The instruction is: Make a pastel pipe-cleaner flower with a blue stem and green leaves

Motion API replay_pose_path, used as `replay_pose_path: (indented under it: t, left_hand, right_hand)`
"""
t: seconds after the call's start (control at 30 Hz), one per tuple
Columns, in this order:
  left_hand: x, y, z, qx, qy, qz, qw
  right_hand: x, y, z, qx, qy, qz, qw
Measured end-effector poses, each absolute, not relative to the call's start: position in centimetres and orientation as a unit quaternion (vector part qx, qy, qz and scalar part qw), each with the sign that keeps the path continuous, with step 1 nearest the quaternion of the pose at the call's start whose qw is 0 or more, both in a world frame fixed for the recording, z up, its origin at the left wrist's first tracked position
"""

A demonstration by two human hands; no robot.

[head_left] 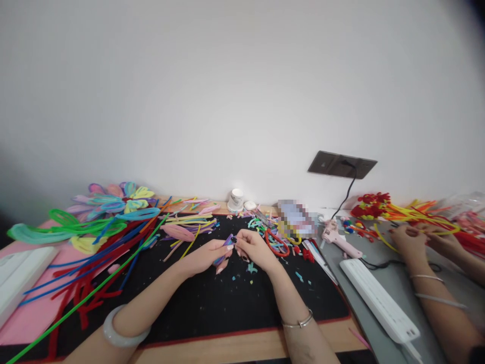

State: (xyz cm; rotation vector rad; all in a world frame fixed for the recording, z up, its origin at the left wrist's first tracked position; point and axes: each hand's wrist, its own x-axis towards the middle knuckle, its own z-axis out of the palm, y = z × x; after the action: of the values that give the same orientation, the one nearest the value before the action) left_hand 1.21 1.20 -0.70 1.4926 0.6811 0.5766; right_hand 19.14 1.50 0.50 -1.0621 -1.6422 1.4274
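Over the black mat [212,313], my left hand [214,257] is closed around a bent purple pipe cleaner [229,240]. At its upper end is a small dark spot too small to make out. My right hand [253,247] is pinched against that same end, and its fingertips partly hide it. Short teal pipe cleaner scraps [251,268] lie just below the right hand. A pink looped pipe cleaner petal [178,232] lies left of my hands. Beyond my right wrist is a red pipe cleaner loop [276,245].
Bundled pipe cleaners [98,227] fill the left side, with a long green stem [91,288] crossing it. A white cup [236,198] stands by the wall. To the right are a pink glue gun [339,240], a white power strip [381,301] and another person's hands [411,245].
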Motion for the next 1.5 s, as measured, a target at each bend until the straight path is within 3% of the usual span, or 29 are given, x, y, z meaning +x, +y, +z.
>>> replay_pose_path:
  t: [0.17,0.37,0.5,0.87,1.17,1.37,1.5]
  left_hand:
    - [1.6,0.9,-0.3,0.691,0.343,0.268,0.578]
    - [1.8,0.5,-0.2,0.804,0.411,0.223,0.368]
    - [1.8,0.3,0.1,0.821,0.412,0.207,0.336]
    - [1.9,0.4,-0.1,0.812,0.381,0.241,0.372]
    - [1.7,1.1,-1.0,0.700,0.311,0.269,0.584]
    - [1.2,1.0,-0.8,0.572,0.242,0.255,0.741]
    - [1.8,0.7,-0.5,0.586,0.269,0.297,0.704]
  right_hand:
    - [19.1,1.8,0.0,-0.417,-0.626,0.549,0.364]
    - [19.0,1.5,-0.6,-0.456,-0.692,0.452,0.331]
    - [18.9,1.4,-0.5,-0.463,-0.720,0.413,0.311]
    - [18.5,1.7,-0.6,-0.434,-0.694,0.476,0.321]
    - [18.5,1.4,-0.3,-0.440,-0.742,0.400,0.309]
    - [17.9,0.7,0.1,-0.373,-0.692,0.503,0.359]
    - [17.8,1.0,-0.4,-0.391,-0.660,0.500,0.402]
